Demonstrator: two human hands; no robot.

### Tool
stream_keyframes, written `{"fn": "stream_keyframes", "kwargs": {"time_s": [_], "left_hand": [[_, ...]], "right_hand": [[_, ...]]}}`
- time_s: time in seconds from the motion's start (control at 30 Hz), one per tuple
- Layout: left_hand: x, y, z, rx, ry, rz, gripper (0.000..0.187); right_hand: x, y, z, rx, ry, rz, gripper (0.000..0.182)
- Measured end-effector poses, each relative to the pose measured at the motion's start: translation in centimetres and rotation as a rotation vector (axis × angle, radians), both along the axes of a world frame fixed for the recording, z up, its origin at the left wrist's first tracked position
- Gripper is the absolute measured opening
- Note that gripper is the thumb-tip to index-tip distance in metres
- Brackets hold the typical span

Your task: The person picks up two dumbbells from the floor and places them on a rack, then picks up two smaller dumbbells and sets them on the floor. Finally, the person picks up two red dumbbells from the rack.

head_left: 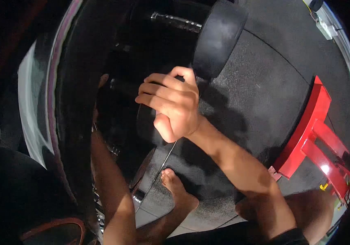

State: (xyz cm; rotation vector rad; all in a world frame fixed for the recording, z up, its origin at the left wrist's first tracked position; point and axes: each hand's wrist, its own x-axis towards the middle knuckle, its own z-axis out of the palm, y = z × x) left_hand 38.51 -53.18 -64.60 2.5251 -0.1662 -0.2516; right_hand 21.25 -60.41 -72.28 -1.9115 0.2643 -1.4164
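My right hand [175, 102] is near the middle of the view, its fingers curled and its thumb folded in; what lies inside the grip is hidden. A thin, shiny line [160, 165] runs from just below this hand down to the left. Above the hand is a dumbbell with a thick black round head [220, 41] and a ridged chrome handle [175, 20]. My left arm [111, 183] reaches up along the left side and fades into shadow, so the left hand's fingers cannot be made out.
A red metal frame [306, 130] stands on the dark floor mat [261, 85] at the right. A bare foot [175, 188] rests below my right hand. Dark curved surfaces and a pale panel [32, 106] fill the left side. A white power strip [324, 28] lies at the upper right.
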Motion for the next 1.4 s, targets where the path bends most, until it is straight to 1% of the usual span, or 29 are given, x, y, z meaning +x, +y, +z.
{"fn": "stream_keyframes", "kwargs": {"time_s": [0.1,0.2,0.33,0.5,0.6,0.7,0.8,0.83,0.87,0.9,0.93,0.97,1.0,1.03,1.07,1.13,1.2,1.23,1.3,1.4], "left_hand": [[2.9,0.2,-1.4,0.034,0.088,-0.141,0.086],[3.9,0.2,-2.0,-0.038,0.155,-0.231,0.088],[3.0,2.4,-2.0,-0.075,0.094,-0.214,0.089],[2.0,3.8,-2.1,-0.118,0.064,-0.198,0.090],[1.7,3.8,-2.2,-0.133,0.030,-0.195,0.090],[1.4,3.4,-2.3,-0.158,-0.011,-0.193,0.091],[1.7,3.3,-1.8,-0.163,-0.060,-0.202,0.091],[1.9,3.0,-1.1,-0.160,-0.070,-0.219,0.091],[2.4,2.7,-0.4,-0.163,-0.042,-0.262,0.092],[2.3,2.0,0.1,-0.152,-0.021,-0.305,0.092],[2.4,1.2,0.7,-0.136,0.020,-0.357,0.092],[0.6,-1.1,0.3,-0.112,-0.079,-0.356,0.095],[-1.0,-3.5,0.0,-0.085,-0.179,-0.354,0.098],[-1.7,-5.4,-0.2,-0.055,-0.282,-0.350,0.101],[-1.8,-7.0,-0.6,-0.018,-0.244,-0.422,0.093],[-1.3,-10.8,-1.2,0.050,-0.168,-0.565,0.082],[-0.2,-13.6,-2.1,0.070,-0.160,-0.623,0.088],[0.3,-14.8,-3.0,0.053,-0.189,-0.611,0.103],[1.1,-15.9,-4.0,0.040,-0.195,-0.558,0.120],[2.3,-15.9,-4.5,0.034,-0.142,-0.482,0.117]], "right_hand": [[0.0,0.1,-0.1,0.057,0.013,-0.096,0.033],[0.3,1.0,-0.3,0.097,-0.054,-0.146,0.033],[0.3,2.6,-0.1,0.080,-0.079,-0.065,0.036],[-0.1,3.9,-0.3,0.034,-0.004,0.050,0.037],[-0.1,3.7,0.2,0.057,-0.022,0.002,0.035],[-0.6,3.4,0.8,0.077,0.045,0.006,0.034],[-1.2,2.5,1.2,0.103,0.051,0.095,0.030],[-1.5,1.0,2.1,0.021,-0.023,0.112,0.024],[-2.4,-0.3,3.0,-0.018,-0.004,0.009,0.019],[-3.2,-3.1,4.0,-0.087,0.000,-0.066,0.019],[-3.9,-6.1,4.4,-0.077,0.039,-0.090,0.021],[-4.3,-9.1,4.2,-0.174,0.000,-0.254,0.022],[-4.4,-11.7,3.5,-0.129,0.052,-0.345,0.021],[-4.2,-14.2,2.5,-0.073,0.028,-0.399,0.017],[-4.3,-15.8,1.6,0.004,0.092,-0.368,0.018],[-3.3,-16.8,0.1,-0.005,0.171,-0.310,0.019],[-3.0,-16.2,-0.3,0.063,0.109,-0.316,0.017],[-2.9,-16.0,-0.4,0.070,0.086,-0.318,0.018],[-2.8,-15.7,-0.3,0.076,0.043,-0.317,0.020],[-2.8,-14.9,-0.1,0.116,0.039,-0.308,0.021]]}}
